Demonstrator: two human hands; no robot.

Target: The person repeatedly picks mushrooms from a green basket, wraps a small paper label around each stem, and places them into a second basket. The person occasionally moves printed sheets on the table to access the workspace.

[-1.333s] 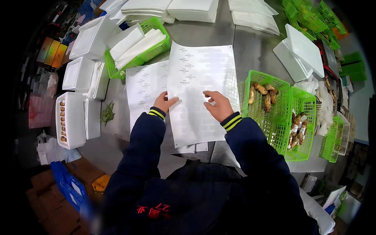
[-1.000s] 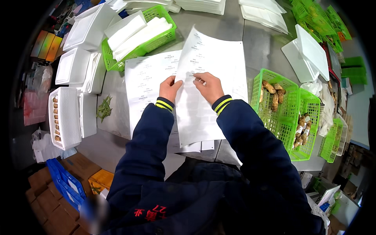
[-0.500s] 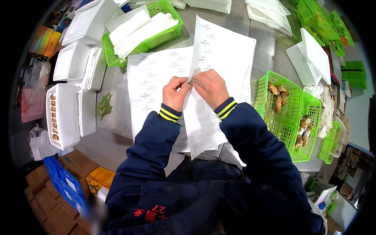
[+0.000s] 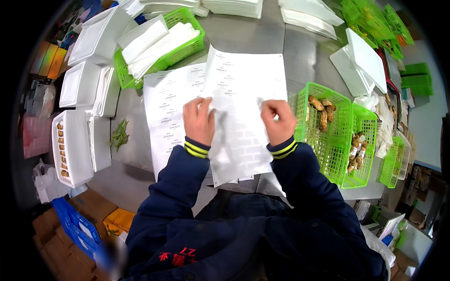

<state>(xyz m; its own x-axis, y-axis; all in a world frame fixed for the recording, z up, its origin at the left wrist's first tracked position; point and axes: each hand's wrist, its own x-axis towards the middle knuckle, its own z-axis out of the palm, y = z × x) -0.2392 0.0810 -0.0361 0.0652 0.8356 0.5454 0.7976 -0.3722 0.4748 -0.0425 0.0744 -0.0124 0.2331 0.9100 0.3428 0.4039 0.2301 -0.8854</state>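
Observation:
A white sheet of printed stickers (image 4: pixel 243 70) lies on the metal table before me, its lower part bare of print. It overlaps a second sticker sheet (image 4: pixel 164 100) on its left. My left hand (image 4: pixel 198 122) is over the upper sheet's left edge, fingers stretched and thumb apart, with nothing visible in it. Over that sheet's right edge, my right hand (image 4: pixel 280 122) has its fingers curled toward the thumb in a pinch. A faint pale patch shows by its fingertips; blur hides whether it is a sticker.
Right of the sheets stand green plastic baskets (image 4: pixel 323 154) with brown, knobbly mushroom-like pieces (image 4: pixel 323 112). A green basket of white sheets (image 4: pixel 187 44) is at the far left. White foam boxes (image 4: pixel 79 84) line the left side, near a green sprig (image 4: pixel 120 135).
My hands were together, pinching at the raised upper sheet. They have moved apart, the right hand rightward, the left slightly left. The upper sheet now lies flatter.

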